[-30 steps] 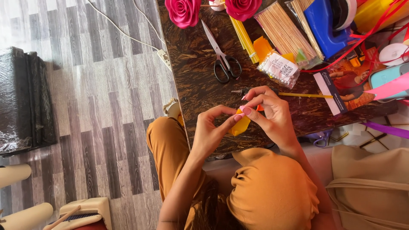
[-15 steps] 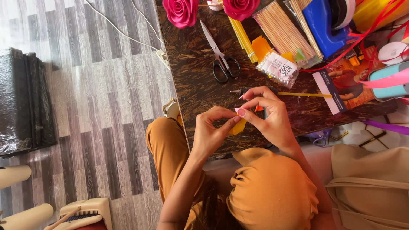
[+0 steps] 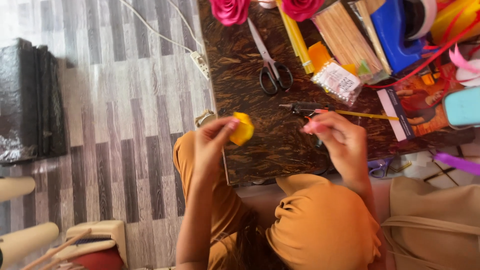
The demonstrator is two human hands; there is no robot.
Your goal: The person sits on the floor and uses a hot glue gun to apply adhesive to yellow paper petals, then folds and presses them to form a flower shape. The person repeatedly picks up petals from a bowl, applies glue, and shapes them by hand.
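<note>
Head view: the left hand (image 3: 212, 142) pinches a small yellow piece (image 3: 243, 131) between thumb and fingertips, above the near edge of the dark table (image 3: 240, 75). The right hand (image 3: 337, 140) is apart from it, fingers curled; whether it grips anything cannot be told. It sits just beside a glue gun (image 3: 305, 107) lying on the table. Scissors (image 3: 270, 65) lie farther up, closed. Two pink roses (image 3: 230, 10) sit at the far edge. A stick bundle (image 3: 347, 37) lies right of the scissors.
</note>
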